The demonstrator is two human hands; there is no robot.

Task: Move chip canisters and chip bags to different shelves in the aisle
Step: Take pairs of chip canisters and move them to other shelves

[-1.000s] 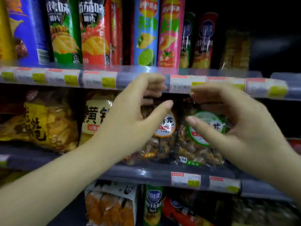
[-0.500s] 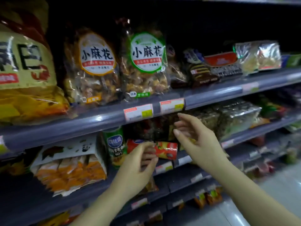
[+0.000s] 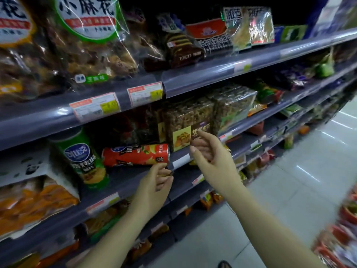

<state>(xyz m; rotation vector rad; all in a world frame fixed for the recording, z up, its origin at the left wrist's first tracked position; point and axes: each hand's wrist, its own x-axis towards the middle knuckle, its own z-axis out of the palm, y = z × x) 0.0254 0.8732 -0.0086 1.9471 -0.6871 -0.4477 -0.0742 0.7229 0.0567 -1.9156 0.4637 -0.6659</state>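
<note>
A red chip canister [image 3: 135, 155] lies on its side on a grey shelf [image 3: 123, 182], its end pointing right. A green chip canister [image 3: 83, 157] stands upright just left of it. My left hand [image 3: 154, 184] is just below the red canister's right end, fingers loosely curled with nothing in them. My right hand [image 3: 210, 153] hovers to the right of the red canister, fingers apart and empty, in front of a clear pack of nut bars [image 3: 189, 122]. An orange chip bag [image 3: 32, 200] sits at the left of the same shelf.
Clear snack bags [image 3: 88, 41] fill the shelf above, behind price tags [image 3: 144, 93]. More packets line the lower shelves [image 3: 185, 207]. The pale tiled aisle floor [image 3: 299, 190] runs along the right, and a blurred red display [image 3: 343, 238] is at the lower right.
The view has dropped from the top canister shelf down to the lower shelves. Both hands came down off the twist-snack bags and now flank the lying red canister.
</note>
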